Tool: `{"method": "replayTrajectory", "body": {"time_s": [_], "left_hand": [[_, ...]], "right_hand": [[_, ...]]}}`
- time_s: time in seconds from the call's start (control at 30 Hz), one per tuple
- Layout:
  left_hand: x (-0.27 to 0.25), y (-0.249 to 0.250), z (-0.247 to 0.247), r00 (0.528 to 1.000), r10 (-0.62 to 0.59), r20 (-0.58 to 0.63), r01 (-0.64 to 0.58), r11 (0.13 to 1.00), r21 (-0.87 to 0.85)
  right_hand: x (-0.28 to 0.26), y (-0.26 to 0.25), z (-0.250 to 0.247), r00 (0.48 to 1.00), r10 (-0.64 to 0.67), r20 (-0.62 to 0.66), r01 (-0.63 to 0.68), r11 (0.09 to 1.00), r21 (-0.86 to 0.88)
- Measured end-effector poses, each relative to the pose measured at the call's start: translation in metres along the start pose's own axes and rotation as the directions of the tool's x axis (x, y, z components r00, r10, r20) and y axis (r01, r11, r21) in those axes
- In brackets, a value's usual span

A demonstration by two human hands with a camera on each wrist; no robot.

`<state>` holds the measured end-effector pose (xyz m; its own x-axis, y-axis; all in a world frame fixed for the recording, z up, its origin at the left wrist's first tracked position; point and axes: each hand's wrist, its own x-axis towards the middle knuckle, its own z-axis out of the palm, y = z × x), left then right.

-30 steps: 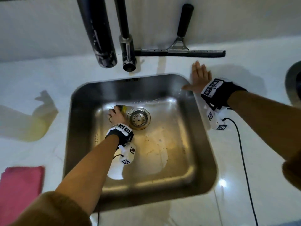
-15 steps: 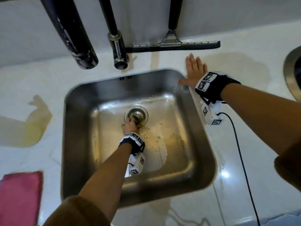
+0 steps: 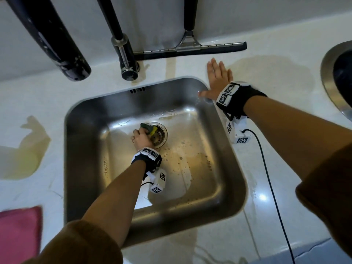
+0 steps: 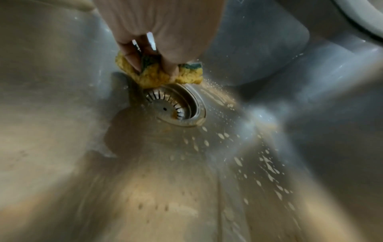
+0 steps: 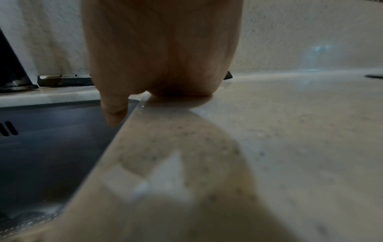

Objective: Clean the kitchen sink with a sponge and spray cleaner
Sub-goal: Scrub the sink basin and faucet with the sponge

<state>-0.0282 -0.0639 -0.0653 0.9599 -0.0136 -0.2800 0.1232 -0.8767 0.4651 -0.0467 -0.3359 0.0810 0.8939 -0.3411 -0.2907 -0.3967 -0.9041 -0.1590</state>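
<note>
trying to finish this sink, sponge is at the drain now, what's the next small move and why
Probably sweep the sponge, gripped in the left hand, from the drain towards the brownish residue and droplets on the sink floor nearer the person. That patch looks unscrubbed. The right hand lies flat on the counter, seemingly bracing.

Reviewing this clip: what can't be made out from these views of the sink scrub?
- Spray cleaner: in none of the views.
- Sponge underside: hidden against the drain strainer rim; the left hand grips over it.
- Right hand fingers: the right wrist view shows only the palm heel and thumb.
- Tap spout top: cut off by the head view's upper edge.
- Pink cloth: cut off at the left edge.
</note>
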Motion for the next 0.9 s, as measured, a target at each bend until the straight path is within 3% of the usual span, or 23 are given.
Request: {"method": "replayTrajectory", "body": {"time_s": [0.3, 0.43, 0.53, 0.63, 0.67, 0.7, 0.77, 0.83, 0.9], "left_hand": [[0.006, 0.015, 0.027, 0.973, 0.047, 0.225, -0.049, 0.999, 0.001], [0.003, 0.008, 0.025, 0.953, 0.138, 0.270, -0.147, 0.989, 0.013], [-0.002, -0.003, 0.018, 0.880, 0.314, 0.356, -0.388, 0.908, 0.159], [-0.008, -0.013, 0.005, 0.771, 0.364, 0.523, -0.546, 0.800, 0.248], [-0.006, -0.017, 0.000, 0.774, 0.338, 0.535, -0.550, 0.778, 0.304], [-0.002, -0.021, -0.004, 0.767, 0.369, 0.525, -0.601, 0.702, 0.383], [0.005, -0.021, -0.015, 0.839, 0.367, 0.401, -0.537, 0.675, 0.507], [0.017, -0.018, -0.023, 0.940, 0.275, 0.202, -0.342, 0.782, 0.522], [0.030, -0.007, -0.025, 0.992, 0.088, 0.087, -0.115, 0.921, 0.372]], "right_hand": [[0.000, 0.002, -0.001, 1.000, -0.009, 0.000, 0.009, 1.000, -0.014], [0.000, 0.001, 0.000, 1.000, -0.004, 0.006, 0.004, 1.000, -0.016], [-0.001, 0.001, -0.001, 1.000, -0.005, 0.016, 0.005, 1.000, -0.007], [-0.002, 0.001, -0.003, 1.000, -0.008, 0.020, 0.008, 1.000, -0.004], [-0.002, 0.001, -0.003, 1.000, -0.008, 0.021, 0.008, 1.000, -0.005], [-0.002, 0.000, -0.003, 1.000, -0.005, 0.020, 0.005, 1.000, -0.005], [-0.002, 0.000, -0.003, 1.000, 0.002, 0.015, -0.002, 1.000, -0.008], [-0.001, -0.001, -0.002, 1.000, 0.001, 0.013, -0.001, 1.000, -0.017], [-0.002, 0.000, -0.002, 1.000, -0.003, 0.012, 0.003, 1.000, -0.014]]}}
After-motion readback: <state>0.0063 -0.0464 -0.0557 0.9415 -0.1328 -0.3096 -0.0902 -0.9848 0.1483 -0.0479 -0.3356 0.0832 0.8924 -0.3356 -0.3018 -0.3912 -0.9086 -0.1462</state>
